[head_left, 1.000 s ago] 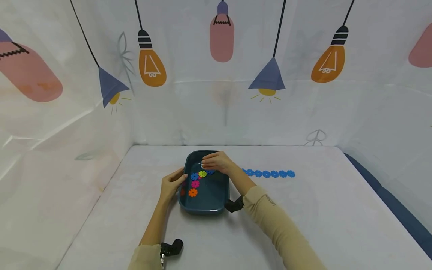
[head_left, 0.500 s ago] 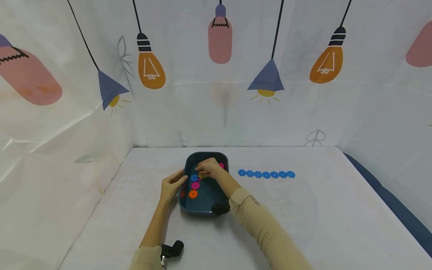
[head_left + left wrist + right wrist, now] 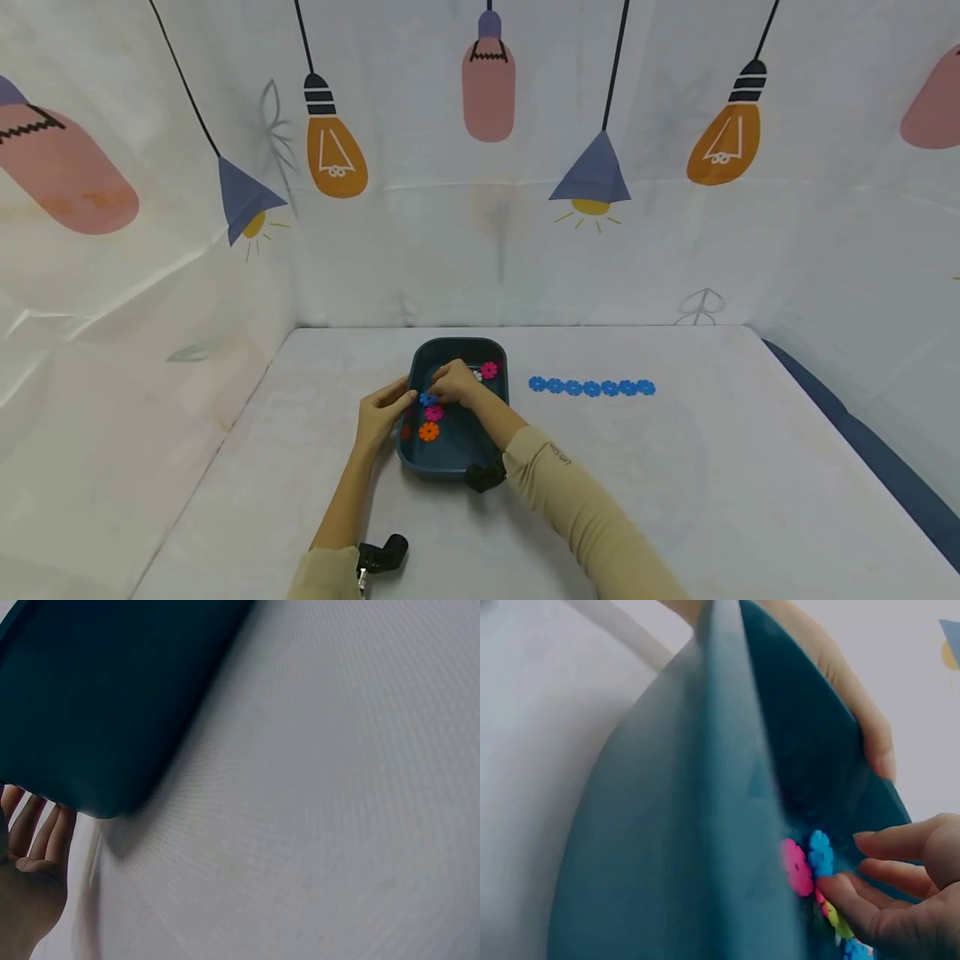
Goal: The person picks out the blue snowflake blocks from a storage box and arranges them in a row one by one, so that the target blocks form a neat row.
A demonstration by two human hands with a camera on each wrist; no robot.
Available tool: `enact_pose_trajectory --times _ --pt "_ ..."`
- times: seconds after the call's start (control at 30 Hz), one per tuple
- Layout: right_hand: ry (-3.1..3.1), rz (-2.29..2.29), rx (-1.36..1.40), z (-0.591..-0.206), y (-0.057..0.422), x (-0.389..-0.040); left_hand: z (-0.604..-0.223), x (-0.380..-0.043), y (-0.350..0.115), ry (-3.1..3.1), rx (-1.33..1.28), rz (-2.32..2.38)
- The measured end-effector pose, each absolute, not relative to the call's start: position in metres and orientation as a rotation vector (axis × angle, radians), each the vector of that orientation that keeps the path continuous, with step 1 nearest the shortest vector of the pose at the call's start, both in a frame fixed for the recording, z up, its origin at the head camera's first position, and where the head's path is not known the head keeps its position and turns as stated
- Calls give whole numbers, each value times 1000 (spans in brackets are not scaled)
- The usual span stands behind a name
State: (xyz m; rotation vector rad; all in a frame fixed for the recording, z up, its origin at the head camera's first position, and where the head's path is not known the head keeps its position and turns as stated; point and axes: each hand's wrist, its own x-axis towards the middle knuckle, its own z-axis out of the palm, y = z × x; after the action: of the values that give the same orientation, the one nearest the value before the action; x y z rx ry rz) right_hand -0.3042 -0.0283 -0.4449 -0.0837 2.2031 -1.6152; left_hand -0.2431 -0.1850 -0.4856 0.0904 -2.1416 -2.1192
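From where I stand, taking the tray (image 3: 465,450) as a clock, the left forearm reaches up from seven o'clock, sleeve (image 3: 326,575) at the wrist, and the right from four. Inside the tray an orange flower (image 3: 429,432) lies near eight, a pink flower (image 3: 433,413) nearer nine. The left hand (image 3: 375,414) grips the rim at nine, thumb over it. Near ten, the right hand (image 3: 456,385) bends down, fingers parted, one tip at a tilted blue flower (image 3: 427,400). Outside, toward three, runs a blue flower row (image 3: 592,388).
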Motion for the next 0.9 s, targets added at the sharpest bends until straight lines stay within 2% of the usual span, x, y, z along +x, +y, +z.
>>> enact_pose_trajectory --times 0.47,0.9 --pt "2219 -1665 -216 -455 -38 -296 -489 -245 -185 -2119 57 -2134" --pt "2016 -1739 -90 -453 -31 -293 -489 -245 -185 -2086 56 -2143"
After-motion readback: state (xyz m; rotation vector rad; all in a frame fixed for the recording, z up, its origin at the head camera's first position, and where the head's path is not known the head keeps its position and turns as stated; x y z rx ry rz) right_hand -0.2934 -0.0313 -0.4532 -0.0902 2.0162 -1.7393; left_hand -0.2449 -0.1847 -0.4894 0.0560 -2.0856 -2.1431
